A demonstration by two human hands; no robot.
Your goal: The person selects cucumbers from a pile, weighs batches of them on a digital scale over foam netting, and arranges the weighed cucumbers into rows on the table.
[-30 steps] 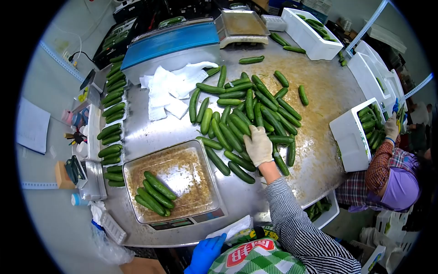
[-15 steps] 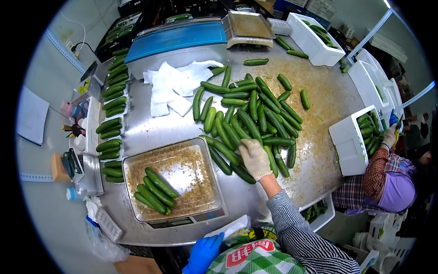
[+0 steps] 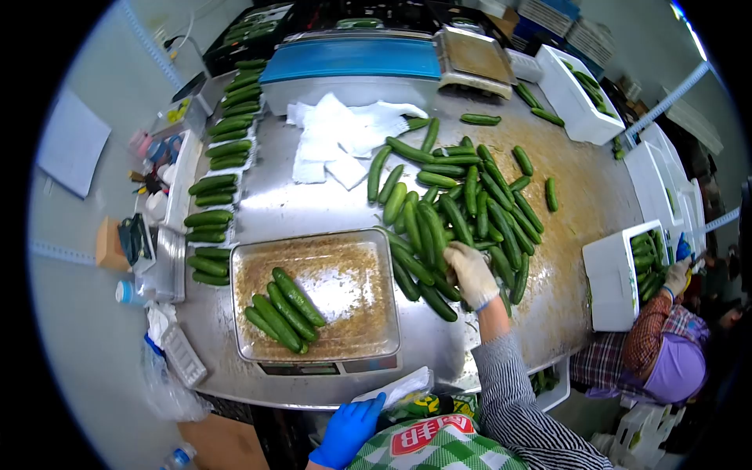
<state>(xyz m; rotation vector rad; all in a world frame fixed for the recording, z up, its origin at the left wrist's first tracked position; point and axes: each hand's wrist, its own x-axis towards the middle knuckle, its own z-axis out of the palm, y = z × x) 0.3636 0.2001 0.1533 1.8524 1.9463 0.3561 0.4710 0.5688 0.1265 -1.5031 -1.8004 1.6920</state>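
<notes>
My right hand (image 3: 472,276), in a pale cloth glove, rests at the near side of the cucumber pile (image 3: 474,192), its fingers curled at the end of a cucumber (image 3: 435,233). The fingertips are partly hidden against the cucumbers. My left hand (image 3: 352,429), in a blue glove, is at the table's front edge beside a folded white cloth (image 3: 405,386); its fingers are partly in view, and whether they pinch the cloth is unclear. Left of the pile, several cucumbers (image 3: 286,311) lie side by side on the metal scale tray (image 3: 352,274).
Packed cucumbers (image 3: 212,189) line the table's left edge. White cloths (image 3: 338,133) lie near a blue-topped machine (image 3: 352,59). A second scale (image 3: 475,56) stands behind. At right, a co-worker's gloved hand (image 3: 677,278) is beside a white foam box (image 3: 607,274).
The view has shifted, so the table appears farther right. My right hand has moved from the top of the cucumbers to the near side of the pile. The cucumbers under it have shifted slightly.
</notes>
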